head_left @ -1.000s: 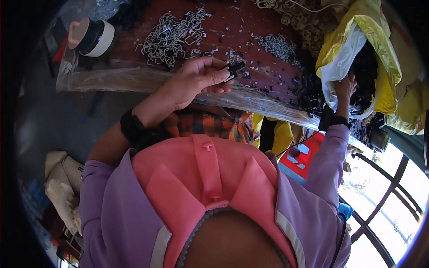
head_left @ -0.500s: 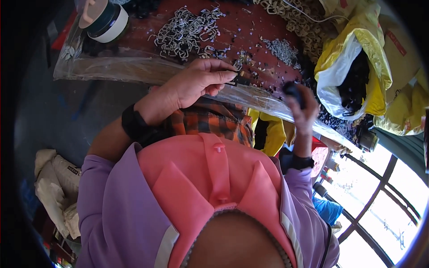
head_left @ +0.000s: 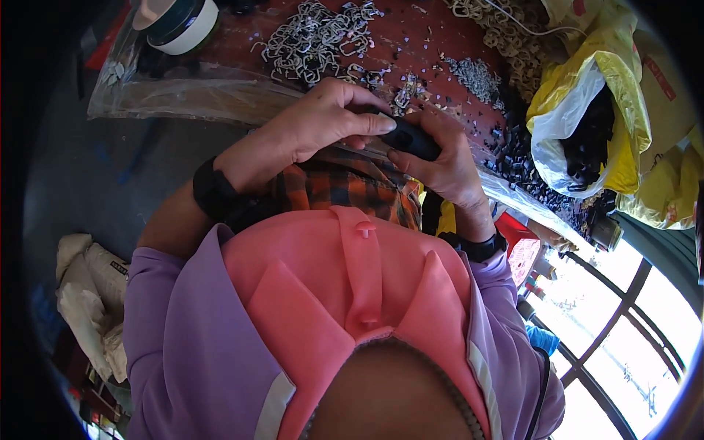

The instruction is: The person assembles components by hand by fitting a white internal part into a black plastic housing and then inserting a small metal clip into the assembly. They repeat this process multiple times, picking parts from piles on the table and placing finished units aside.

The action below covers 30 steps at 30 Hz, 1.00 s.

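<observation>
The black piece (head_left: pixel 412 141) is near the middle of the frame, above centre, held between both hands over the near edge of the tabletop (head_left: pixel 407 37). Left hand (head_left: pixel 334 117): grip closed on the piece's left end, thumb on top. Right hand (head_left: pixel 447 158): grip closed around its right end, thumb along the near side. Whether the piece is one body or two parts meeting cannot be told, as the fingers cover both ends.

Handling, as judged: light, stiff, probably plastic; the smooth surface may slip under a loose hold; low risk of breakage. Best hold is at the two ends, thumb against fingers, leaving the middle free.

Surroundings: bent metal loops (head_left: pixel 315 44) at upper centre-left, small silvery pieces (head_left: pixel 475 79) at upper right of centre, a yellow bag (head_left: pixel 627 125) with dark contents at upper right
</observation>
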{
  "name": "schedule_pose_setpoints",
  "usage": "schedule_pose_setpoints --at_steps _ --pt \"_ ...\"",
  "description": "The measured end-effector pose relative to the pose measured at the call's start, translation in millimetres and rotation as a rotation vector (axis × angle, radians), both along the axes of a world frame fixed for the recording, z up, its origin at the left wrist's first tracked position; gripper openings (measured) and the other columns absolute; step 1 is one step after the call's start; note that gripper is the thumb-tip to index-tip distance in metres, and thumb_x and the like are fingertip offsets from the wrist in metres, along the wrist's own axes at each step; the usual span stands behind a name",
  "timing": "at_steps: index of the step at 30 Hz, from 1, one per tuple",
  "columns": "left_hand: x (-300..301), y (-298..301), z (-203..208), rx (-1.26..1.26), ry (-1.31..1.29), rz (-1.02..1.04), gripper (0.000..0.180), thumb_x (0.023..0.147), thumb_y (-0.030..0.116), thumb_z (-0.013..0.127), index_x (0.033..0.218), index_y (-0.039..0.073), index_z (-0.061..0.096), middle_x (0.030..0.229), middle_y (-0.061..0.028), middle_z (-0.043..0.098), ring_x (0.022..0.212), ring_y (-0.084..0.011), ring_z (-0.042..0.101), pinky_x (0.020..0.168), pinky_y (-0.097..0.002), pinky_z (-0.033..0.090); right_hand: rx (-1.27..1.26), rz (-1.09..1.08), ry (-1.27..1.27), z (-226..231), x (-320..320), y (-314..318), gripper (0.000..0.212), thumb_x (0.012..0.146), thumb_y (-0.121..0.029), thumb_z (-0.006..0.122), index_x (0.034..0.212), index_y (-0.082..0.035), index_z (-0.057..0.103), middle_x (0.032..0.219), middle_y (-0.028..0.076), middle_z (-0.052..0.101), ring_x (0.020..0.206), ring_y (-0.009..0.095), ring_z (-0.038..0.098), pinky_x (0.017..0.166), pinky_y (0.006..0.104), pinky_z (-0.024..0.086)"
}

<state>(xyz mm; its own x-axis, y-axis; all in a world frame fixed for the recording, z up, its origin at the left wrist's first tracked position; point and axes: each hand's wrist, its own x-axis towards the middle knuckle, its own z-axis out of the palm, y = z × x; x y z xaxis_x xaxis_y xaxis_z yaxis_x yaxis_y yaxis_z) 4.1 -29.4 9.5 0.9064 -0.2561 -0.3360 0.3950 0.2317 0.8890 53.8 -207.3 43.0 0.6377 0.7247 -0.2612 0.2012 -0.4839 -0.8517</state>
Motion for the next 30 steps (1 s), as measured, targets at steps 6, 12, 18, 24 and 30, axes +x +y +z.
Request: schedule_pose_setpoints --at_steps 6,12,18,24,30 --pt "9.1 -4.0 1.5 -0.006 0.133 -0.063 0.029 0.071 0.016 0.062 0.093 -0.001 0.055 0.074 -0.0027 0.055 0.06 -0.0071 0.051 0.053 -0.0175 0.043 0.009 -0.129 0.37 -8.3 0.1 -7.4 0.037 0.06 -0.009 0.064 0.093 0.002 0.049 0.079 0.007 0.051 0.074 0.011 0.049 0.065 0.0224 0.04" --pt "10.3 -21.0 0.9 -0.118 0.127 0.019 0.024 0.07 0.013 0.063 0.088 -0.002 0.056 0.079 -0.0066 0.057 0.069 -0.012 0.055 0.056 -0.0207 0.047 0.283 0.106 -0.26 -5.8 2.8 -10.9 0.055 0.06 -0.022 0.064 0.104 0.003 0.043 0.094 0.014 0.049 0.085 0.022 0.049 0.076 0.0305 0.038" --pt "9.2 -43.4 5.1 -0.273 0.104 -0.157 0.043 0.071 0.013 0.061 0.107 -0.002 0.044 0.087 -0.007 0.055 0.074 -0.0123 0.054 0.061 -0.0223 0.046 0.418 0.202 -0.362 -11.1 -8.7 -31.2 0.067 0.059 -0.038 0.062 0.107 0.005 0.041 0.099 0.017 0.048 0.089 0.029 0.048 0.08 0.0358 0.036" --pt "22.9 -7.7 5.7 0.078 0.037 0.011 0.058 0.071 0.017 0.062 0.116 -0.004 0.032 0.088 -0.011 0.056 0.077 -0.014 0.055 0.064 -0.0239 0.045 0.02 -0.445 -0.486 -26.7 -46.4 -113.3 0.047 0.069 -0.027 0.056 0.103 0.003 0.046 0.088 0.013 0.052 0.077 0.019 0.052 0.071 0.0296 0.041" --pt "51.4 86.4 -2.9 1.164 -0.517 0.48 0.049 0.07 0.03 0.06 0.108 0.002 0.045 0.09 -0.0136 0.056 0.075 -0.0231 0.058 0.064 -0.0318 0.046 -0.433 -1.011 -0.491 -112.1 -90.2 -257.4 0.026 0.069 -0.016 0.057 0.087 0.002 0.052 0.069 0.009 0.055 0.065 0.016 0.052 0.061 0.0267 0.043"
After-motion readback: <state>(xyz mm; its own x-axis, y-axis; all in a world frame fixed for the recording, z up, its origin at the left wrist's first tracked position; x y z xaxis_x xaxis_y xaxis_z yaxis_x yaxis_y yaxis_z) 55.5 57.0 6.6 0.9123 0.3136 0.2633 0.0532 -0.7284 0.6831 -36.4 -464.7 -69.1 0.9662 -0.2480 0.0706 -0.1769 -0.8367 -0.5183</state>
